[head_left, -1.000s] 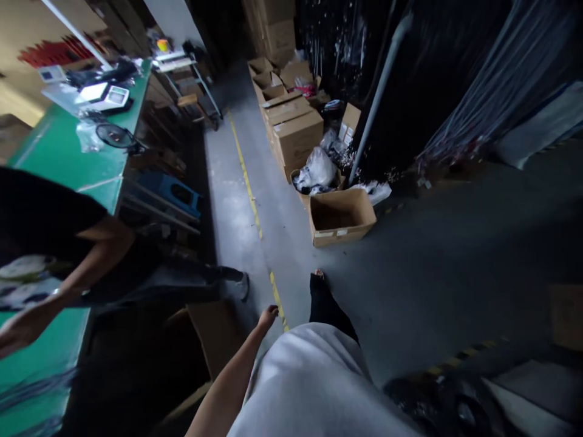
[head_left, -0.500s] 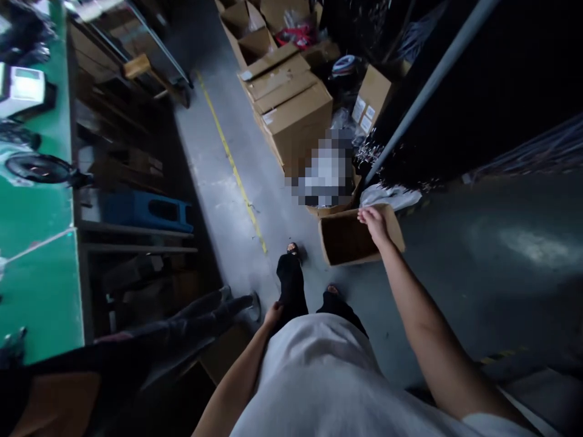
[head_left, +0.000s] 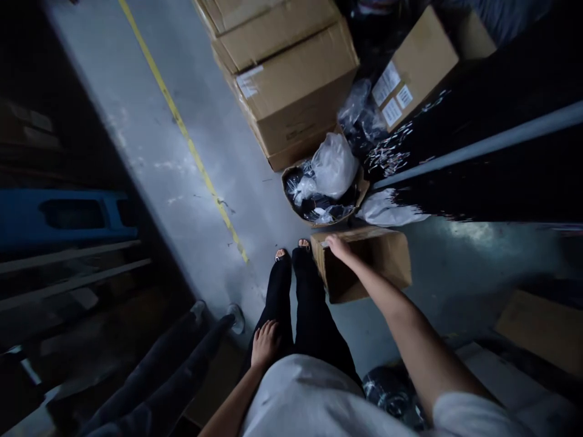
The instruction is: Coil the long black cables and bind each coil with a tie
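My right hand (head_left: 339, 247) is closed over the upper left rim of an open cardboard box (head_left: 395, 258) on the floor, its thumb and fingers pinching the edge. The inside of the box is dark, and I see nothing in it. My left hand (head_left: 265, 343) lies flat on my thigh, fingers stretched over the black trousers (head_left: 307, 291), holding nothing. Just beyond the box stands a round-edged carton (head_left: 291, 197) with clear plastic bags and black items in it. A white plastic bag (head_left: 392, 208) lies on the floor beside it.
Large closed cartons (head_left: 305, 79) are stacked ahead. A labelled box (head_left: 416, 67) leans near a grey pole (head_left: 483, 145). A yellow floor line (head_left: 182, 124) runs along the aisle. To the left are a blue stool (head_left: 122, 212) and another person's legs (head_left: 182, 358).
My right hand has moved left along the box rim and now grips it. My feet have come together beside the box. My view has moved forward, and the green table is out of sight.
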{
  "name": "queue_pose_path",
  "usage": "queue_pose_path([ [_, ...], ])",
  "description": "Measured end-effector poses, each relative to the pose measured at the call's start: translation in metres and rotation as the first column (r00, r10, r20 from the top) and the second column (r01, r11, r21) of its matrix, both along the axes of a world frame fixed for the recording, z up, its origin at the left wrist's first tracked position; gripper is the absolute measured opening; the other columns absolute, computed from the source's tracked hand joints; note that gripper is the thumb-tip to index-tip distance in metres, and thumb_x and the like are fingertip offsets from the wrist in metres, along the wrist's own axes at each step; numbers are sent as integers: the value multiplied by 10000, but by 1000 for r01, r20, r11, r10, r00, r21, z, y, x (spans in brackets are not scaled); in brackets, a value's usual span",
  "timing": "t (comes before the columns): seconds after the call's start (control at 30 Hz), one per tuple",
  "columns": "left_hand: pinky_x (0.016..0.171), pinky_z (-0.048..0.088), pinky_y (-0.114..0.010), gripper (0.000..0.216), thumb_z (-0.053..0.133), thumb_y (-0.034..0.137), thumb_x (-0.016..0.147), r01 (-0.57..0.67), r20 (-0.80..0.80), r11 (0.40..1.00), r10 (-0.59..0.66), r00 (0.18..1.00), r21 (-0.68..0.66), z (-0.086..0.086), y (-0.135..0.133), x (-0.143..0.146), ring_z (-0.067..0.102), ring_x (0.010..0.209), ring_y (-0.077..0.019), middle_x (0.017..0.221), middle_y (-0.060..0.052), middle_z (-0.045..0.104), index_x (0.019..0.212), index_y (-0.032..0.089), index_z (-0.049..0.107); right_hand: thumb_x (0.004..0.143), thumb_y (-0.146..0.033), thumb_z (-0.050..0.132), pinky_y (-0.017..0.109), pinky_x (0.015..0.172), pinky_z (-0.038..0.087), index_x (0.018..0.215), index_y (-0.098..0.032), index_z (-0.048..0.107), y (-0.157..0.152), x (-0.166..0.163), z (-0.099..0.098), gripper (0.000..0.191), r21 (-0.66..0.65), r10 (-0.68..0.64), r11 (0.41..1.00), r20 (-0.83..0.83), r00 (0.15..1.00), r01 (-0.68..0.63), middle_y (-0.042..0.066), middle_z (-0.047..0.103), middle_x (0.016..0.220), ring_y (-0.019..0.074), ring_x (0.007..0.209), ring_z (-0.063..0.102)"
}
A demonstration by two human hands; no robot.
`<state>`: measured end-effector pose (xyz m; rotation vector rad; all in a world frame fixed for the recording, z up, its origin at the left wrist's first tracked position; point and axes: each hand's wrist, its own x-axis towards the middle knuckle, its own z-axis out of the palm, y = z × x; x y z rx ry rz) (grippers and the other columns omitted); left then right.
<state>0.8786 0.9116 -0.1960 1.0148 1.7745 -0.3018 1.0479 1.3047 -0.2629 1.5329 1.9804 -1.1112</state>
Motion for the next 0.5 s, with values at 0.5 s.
queue_pose_path([
  [0.5,1191,278,-430,574,380,275,903,4,-97,963,-31,995,-269,-37,20,68,295,1448,-253,1558,-37,321,1475,251,420,942,-73,227,446,975,395,1230,-57,579,165,-70,-212,455,30,216,971,331,919,-239,257,566,1229,288,1144,539],
])
